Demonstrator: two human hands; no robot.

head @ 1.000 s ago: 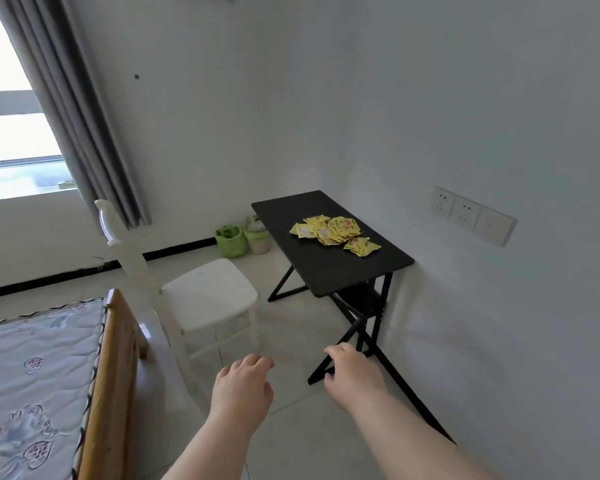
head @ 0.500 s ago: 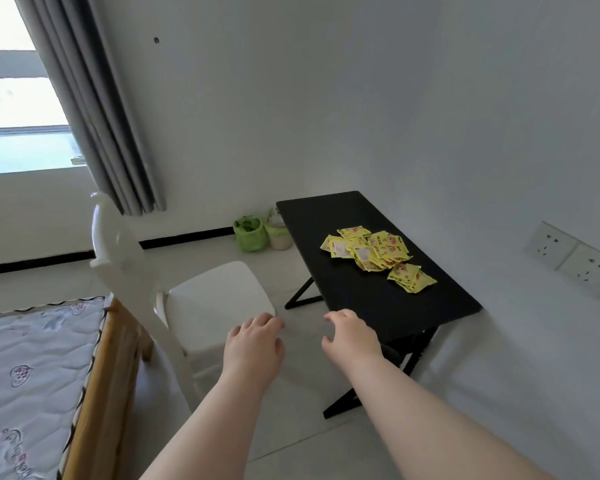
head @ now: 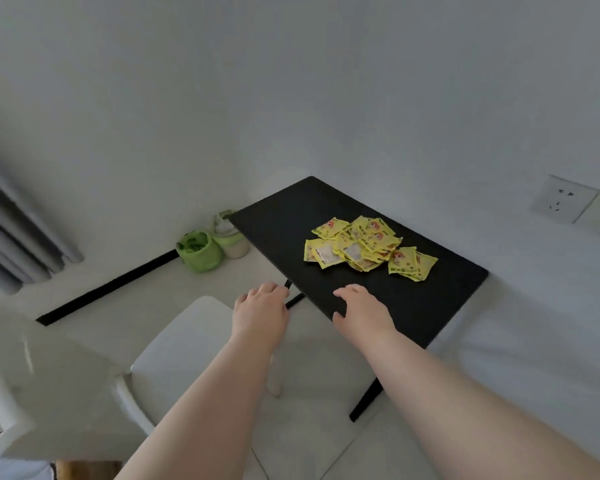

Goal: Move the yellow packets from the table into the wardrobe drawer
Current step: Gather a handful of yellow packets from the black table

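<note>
A loose heap of flat, glossy yellow packets point(head: 368, 244) lies toward the far right of the matte black rectangular table point(head: 284, 216). The right hand point(head: 362, 311) hangs over the table's near edge and the left hand point(head: 260, 311) beside it above a smooth white chair point(head: 184, 344), both empty with fingers loosely curled.

Soft daylight — blurred, warped edges
</note>
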